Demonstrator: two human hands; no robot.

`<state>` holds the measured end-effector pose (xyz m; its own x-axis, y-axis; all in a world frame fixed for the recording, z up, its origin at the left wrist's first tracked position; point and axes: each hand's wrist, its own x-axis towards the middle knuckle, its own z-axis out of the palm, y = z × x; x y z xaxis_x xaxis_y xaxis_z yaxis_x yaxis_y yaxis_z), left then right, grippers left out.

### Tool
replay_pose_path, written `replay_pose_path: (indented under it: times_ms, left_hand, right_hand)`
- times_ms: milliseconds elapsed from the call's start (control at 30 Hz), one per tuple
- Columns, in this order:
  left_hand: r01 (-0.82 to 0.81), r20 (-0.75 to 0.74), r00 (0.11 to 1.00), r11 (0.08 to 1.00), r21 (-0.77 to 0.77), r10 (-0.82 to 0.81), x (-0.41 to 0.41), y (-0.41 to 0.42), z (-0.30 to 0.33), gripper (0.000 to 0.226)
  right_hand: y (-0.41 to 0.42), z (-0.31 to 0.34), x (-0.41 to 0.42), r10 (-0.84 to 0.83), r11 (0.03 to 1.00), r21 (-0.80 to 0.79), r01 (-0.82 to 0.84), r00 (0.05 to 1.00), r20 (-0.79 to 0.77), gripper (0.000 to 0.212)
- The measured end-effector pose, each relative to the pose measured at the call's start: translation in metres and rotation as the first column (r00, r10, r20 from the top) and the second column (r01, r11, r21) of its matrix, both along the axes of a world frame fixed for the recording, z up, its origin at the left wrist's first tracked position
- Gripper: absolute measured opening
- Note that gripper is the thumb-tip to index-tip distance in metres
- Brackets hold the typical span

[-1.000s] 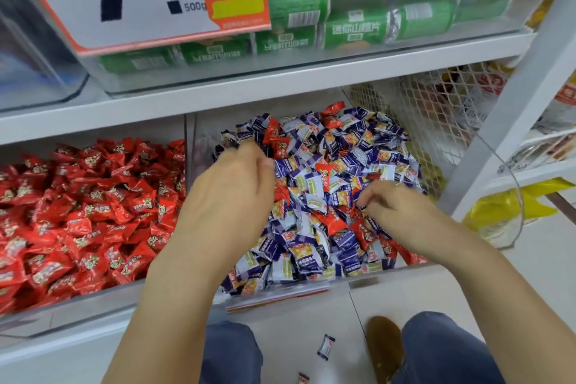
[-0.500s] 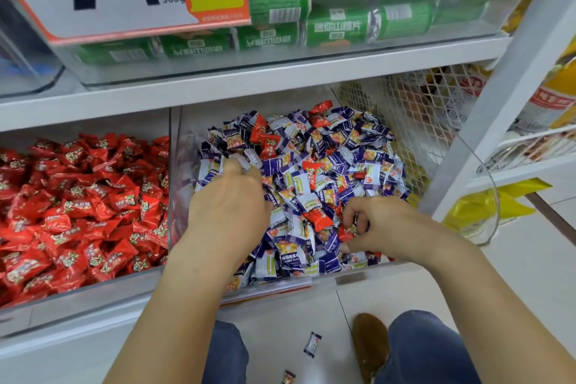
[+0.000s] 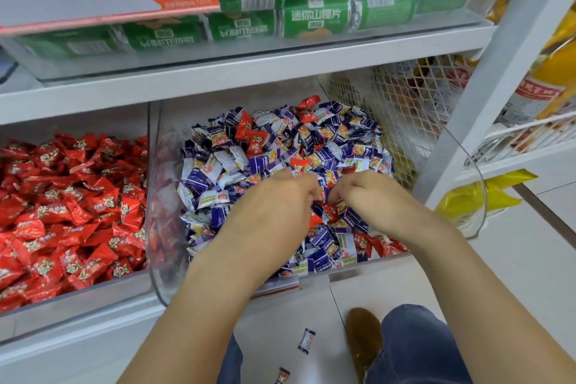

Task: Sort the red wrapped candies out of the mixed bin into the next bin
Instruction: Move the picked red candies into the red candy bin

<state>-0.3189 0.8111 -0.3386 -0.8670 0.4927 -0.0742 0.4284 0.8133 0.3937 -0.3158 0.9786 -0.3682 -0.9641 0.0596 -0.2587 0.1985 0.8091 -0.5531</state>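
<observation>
Red wrapped candies [image 3: 327, 212] left to pull sit scattered in the mixed bin [image 3: 165, 196]: a couple right between the hands near the front middle, more along the front right edge [image 3: 374, 243], a few up at the back [image 3: 252, 131]. The rest of the pile is purple-and-white candies [image 3: 202, 178].

Both hands are knuckles-up in the pile, almost touching. Left hand [image 3: 280, 199] and right hand [image 3: 364, 193] each have fingers curled down into the wrappers. Can't tell whether either is pinching a red one; the fingertips are hidden.

How to do it well, my read:
- Pinch by the crimped wrapper end; foil bodies likely slip.
- Lift straight up so purple ones don't ride along.
- Gather several reds per hand before crossing over the clear divider to the red bin [image 3: 71, 196] on the left. Fewer trips.
- Stay low over the front lip: stray candies [image 3: 306, 340] already lie on the floor.
- Rake purple aside to expose buried reds.
</observation>
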Motion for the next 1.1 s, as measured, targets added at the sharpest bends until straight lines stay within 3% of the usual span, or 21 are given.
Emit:
replay_pose_path:
  times_ms: [133,300,367,600,833,1000,1100]
  left_hand:
    - [0.056,0.017,0.998,0.960,-0.275,-0.053,-0.006,0.008,-0.010,0.035]
    - [0.020,-0.087,0.995,0.931,-0.364,-0.056,-0.008,0.008,-0.015,0.033]
    - [0.019,-0.103,0.993,0.924,-0.383,-0.063,-0.008,0.011,-0.016,0.032]
    - [0.016,-0.075,0.996,0.963,-0.270,-0.038,-0.004,0.000,-0.008,0.030]
    - [0.005,-0.079,0.997,0.984,-0.181,-0.020,-0.002,-0.011,-0.012,0.026]
    - [-0.041,-0.053,0.998,0.998,-0.046,0.039,-0.006,-0.016,-0.011,0.016]
    - [-0.109,-0.062,0.992,0.992,0.070,0.114,-0.011,-0.022,-0.006,0.018]
  right_hand:
    - [0.000,-0.016,0.000,0.070,0.945,0.318,-0.082,0.996,0.050,0.034]
    - [0.009,-0.017,0.000,0.097,0.921,0.356,-0.159,0.978,0.186,0.070]
    - [0.006,-0.016,-0.001,0.121,0.915,0.360,-0.180,0.976,0.182,0.075]
    - [-0.001,-0.014,-0.005,0.180,0.934,0.303,-0.190,0.982,0.061,0.079]
    - [-0.004,-0.018,-0.004,0.304,0.876,0.349,-0.332,0.943,0.136,0.053]
    - [0.003,-0.021,-0.004,0.276,0.944,0.161,-0.289,0.956,0.100,0.026]
    - [0.011,-0.016,-0.002,0.220,0.973,0.057,-0.222,0.974,0.048,0.041]
